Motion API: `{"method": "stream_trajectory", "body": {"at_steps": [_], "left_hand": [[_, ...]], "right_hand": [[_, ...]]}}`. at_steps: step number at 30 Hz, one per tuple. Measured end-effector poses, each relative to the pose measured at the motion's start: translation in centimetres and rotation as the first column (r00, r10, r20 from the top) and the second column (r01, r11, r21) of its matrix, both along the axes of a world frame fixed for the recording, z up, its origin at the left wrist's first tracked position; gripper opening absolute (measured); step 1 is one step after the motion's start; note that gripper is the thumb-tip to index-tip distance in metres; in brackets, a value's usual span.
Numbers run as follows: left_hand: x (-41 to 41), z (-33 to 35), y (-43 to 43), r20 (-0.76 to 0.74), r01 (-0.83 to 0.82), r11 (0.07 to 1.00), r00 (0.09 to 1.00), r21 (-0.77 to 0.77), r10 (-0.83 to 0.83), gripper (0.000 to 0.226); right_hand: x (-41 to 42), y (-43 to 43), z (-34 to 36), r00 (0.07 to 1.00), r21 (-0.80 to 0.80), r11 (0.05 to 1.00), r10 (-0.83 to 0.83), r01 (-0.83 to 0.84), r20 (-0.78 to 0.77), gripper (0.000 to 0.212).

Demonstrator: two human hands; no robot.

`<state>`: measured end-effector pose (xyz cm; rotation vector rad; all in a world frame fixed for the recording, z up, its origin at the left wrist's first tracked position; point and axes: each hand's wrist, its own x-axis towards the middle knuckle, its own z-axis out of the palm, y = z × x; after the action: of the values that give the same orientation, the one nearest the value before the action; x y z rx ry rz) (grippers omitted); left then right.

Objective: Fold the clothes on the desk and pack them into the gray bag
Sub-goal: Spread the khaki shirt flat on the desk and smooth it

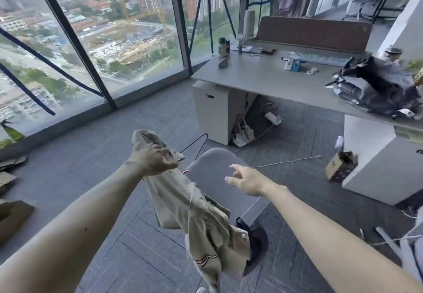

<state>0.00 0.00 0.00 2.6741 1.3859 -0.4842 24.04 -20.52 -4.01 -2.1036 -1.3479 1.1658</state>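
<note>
Grips a beige garment [201, 219], lower centre, in the left hand [153, 159] to hang straight, likely for folding; reaches the empty, spread-fingered right hand [247, 179] toward it; gray bag [377, 88] on desk [263, 75], right edge.

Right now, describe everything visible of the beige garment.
The beige garment looks like woven cloth, crumpled and unfolded. It hangs from the left hand, which grips it near its top; a bunched end sticks up above the knuckles. The rest droops in front of the gray chair. Red, white and dark striped trim shows near the lower end, a small pale button on one edge, and a thin cord trails along it. The right hand does not touch it.
</note>
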Motion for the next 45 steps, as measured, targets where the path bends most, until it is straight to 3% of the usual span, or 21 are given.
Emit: {"method": "stream_trajectory", "body": {"at_steps": [3,8,14,17,19,22,26,34,40,45], "left_hand": [[0.0,-2.3,2.8,-0.152,0.132,0.988,0.978,-0.081,-0.143,0.071],[2.7,-6.4,4.9,-0.228,0.367,0.898,0.878,-0.241,-0.42,0.067],[4.7,-9.2,5.1,-0.332,0.327,0.821,0.796,-0.468,-0.506,0.08],[4.6,-8.7,5.4,-0.278,0.371,0.803,0.8,-0.467,-0.532,0.069],[4.3,-8.3,5.8,-0.237,0.419,0.81,0.809,-0.41,-0.539,0.061],[3.4,-7.5,6.7,-0.082,0.459,0.824,0.856,-0.332,-0.51,0.058],[3.2,-4.1,6.8,0.191,0.517,0.831,0.854,-0.203,-0.484,0.053],[3.0,5.9,5.0,0.45,0.452,0.884,0.819,-0.119,-0.357,0.064],[2.4,13.3,-1.0,0.533,0.466,0.884,0.736,0.049,-0.417,0.069],[4.1,19.0,-8.8,0.584,0.479,0.863,0.658,0.162,-0.475,0.055]], "right_hand": [[-3.3,2.0,-3.0,1.0,-0.119,0.993,-0.019,0.016,-0.023,0.071],[-7.5,3.2,-6.8,0.992,-0.218,0.974,-0.089,0.067,-0.094,0.074],[-9.2,3.7,-9.7,0.961,-0.289,0.95,-0.184,0.12,-0.206,0.078],[-9.1,3.5,-10.0,0.969,-0.274,0.949,-0.2,0.155,-0.144,0.046],[-9.1,3.4,-9.8,0.969,-0.252,0.953,-0.207,0.168,-0.136,0.043],[-9.1,3.2,-8.7,0.95,-0.144,0.961,-0.26,0.237,-0.172,0.046],[-8.6,3.3,-5.3,0.931,0.007,0.95,-0.306,0.313,-0.199,0.041],[-6.6,3.3,2.5,0.964,0.282,0.923,-0.236,0.262,-0.121,0.041],[-4.0,0.0,9.7,0.948,0.564,0.789,-0.316,0.244,0.031,0.036],[-1.0,-5.0,15.1,0.872,0.754,0.622,-0.468,0.212,0.141,0.025]]}}
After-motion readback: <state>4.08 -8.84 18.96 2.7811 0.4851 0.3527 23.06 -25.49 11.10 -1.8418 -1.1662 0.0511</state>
